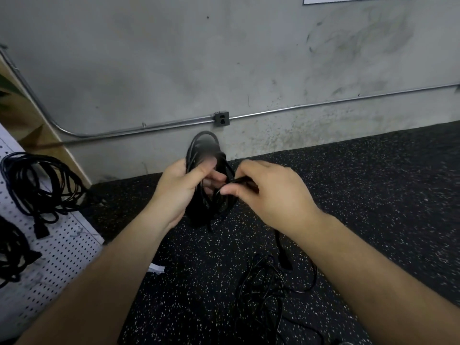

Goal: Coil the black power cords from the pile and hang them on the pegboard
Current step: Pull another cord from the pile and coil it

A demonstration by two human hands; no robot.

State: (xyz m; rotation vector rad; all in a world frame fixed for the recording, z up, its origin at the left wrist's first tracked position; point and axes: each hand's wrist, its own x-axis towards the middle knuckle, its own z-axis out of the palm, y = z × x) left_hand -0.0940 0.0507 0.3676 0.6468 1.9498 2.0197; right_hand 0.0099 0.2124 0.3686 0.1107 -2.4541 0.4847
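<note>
1. Left hand [179, 192]: one; fingers and thumb curled round the coiled cord [196, 211], gripping it mid-loop
2. Right hand [270, 195]: one; thumb and fingertips pinch a free strand of the same cord, just beside the coil's right edge; it holds nothing else
3. Coiled cord: one, held in the air between the two hands, above the floor [373, 195]; long axis upright, top loop above the left thumb, lower loops hanging below the palm; a loose tail appears to drop from under the right hand, too blurred to be sure
4. Pile [268, 297]: one tangle of black cord on the floor, below the right forearm; the number of cords in it cannot be told
5. Pegboard [64, 247]: one, at the far left, well apart from the coil; the left hand is the nearer, so the hanging move likely goes leftward
6. Hung cords [37, 185]: two bundles in view on the pegboard
7. Wall outlet [222, 118]: one, behind the coil
</note>
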